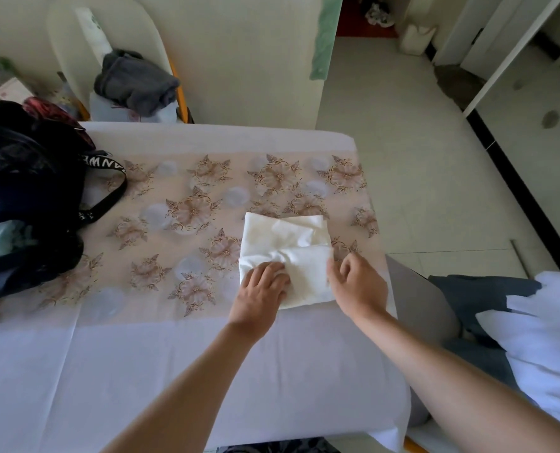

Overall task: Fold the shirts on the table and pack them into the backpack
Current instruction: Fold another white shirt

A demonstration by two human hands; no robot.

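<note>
Here the shirt (291, 243) lies folded into a small cream rectangle on the table (174, 354), toward its right side, on the flowered cloth (161, 243) that covers the middle of the top. One fold runs across it from left to right, so the near half lies over the far half, a little creased where they meet.

My left hand (264, 287) rests on the near left corner of the shirt, palm down, fingers spread loosely and lying flat on the fabric, not closed around anything. My right hand (357, 284) is at the shirt's right edge, its fingers curled in and pinching that edge at the level of the fold.

The backpack (27, 178) sits at the far left of the table, well apart from the shirt. It is black and gaping open, with dark and pale blue fabric showing inside, and its lettered strap (108, 197) loops out over the flowered cloth.

Beyond the far edge of the table stands a pale chair (66, 44) with a grey garment (135, 81) heaped on it. At my near right, off the table, lies a white cloth (546, 328) over something dark grey.
</note>
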